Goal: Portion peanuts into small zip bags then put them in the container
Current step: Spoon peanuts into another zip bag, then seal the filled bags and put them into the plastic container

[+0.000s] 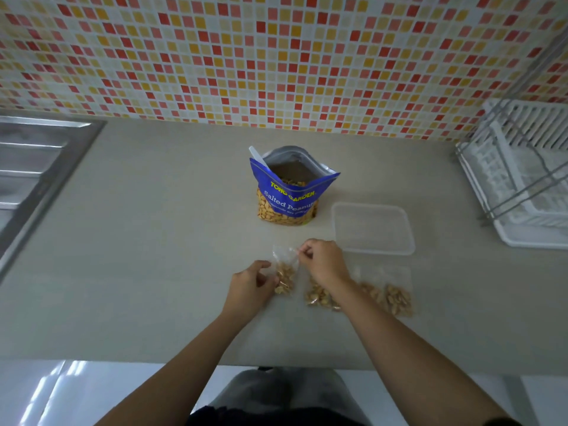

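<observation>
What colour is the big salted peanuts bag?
The salted peanuts bag is blue with yellow and white lettering, silvery inside; seen in the head view.

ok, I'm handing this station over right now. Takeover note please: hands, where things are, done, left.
Left hand holds the lower side of a small zip bag of peanuts. Right hand pinches its top edge, apparently sealing it.
Big peanut bag stands open behind, with a white scoop handle sticking out. Clear container to its right looks empty.
Done: at least two filled bags lie on the counter by the right forearm.
Left: finish the seal, move all bags into the container, portion more if wanted.
</observation>
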Tool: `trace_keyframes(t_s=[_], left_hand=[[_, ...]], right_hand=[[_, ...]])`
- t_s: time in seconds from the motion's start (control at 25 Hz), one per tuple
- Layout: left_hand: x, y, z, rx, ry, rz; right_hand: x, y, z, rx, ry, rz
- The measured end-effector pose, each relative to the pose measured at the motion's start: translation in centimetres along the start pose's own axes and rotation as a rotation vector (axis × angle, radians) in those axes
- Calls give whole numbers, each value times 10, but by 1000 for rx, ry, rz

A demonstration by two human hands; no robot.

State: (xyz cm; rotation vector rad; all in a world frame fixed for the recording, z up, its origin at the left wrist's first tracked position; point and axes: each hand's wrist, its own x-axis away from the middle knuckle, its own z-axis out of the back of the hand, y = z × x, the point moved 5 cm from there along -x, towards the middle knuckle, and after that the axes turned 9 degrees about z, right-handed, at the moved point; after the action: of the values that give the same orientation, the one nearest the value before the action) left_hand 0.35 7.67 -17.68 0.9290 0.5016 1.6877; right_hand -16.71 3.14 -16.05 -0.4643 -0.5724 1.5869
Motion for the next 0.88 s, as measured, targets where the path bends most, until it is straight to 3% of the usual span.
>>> trace_keyframes(t_s=[0.2,0.28,0.44,0.72,0.88], left_hand=[[4,7,-3,-253,39,-156],[8,15,1,-358,122,-218],[17,50,-6,-264,135,-381],[33,113,-95,-235,-101,-558],[42,138,-155,-357,-124,-627]], right_hand=[[0,5,-12,79,-48,64],[5,1,-4,88,16,146],[41,12,30,-13,236,225],[107,108,84,21,363,36],[108,162,102,15,266,-85]])
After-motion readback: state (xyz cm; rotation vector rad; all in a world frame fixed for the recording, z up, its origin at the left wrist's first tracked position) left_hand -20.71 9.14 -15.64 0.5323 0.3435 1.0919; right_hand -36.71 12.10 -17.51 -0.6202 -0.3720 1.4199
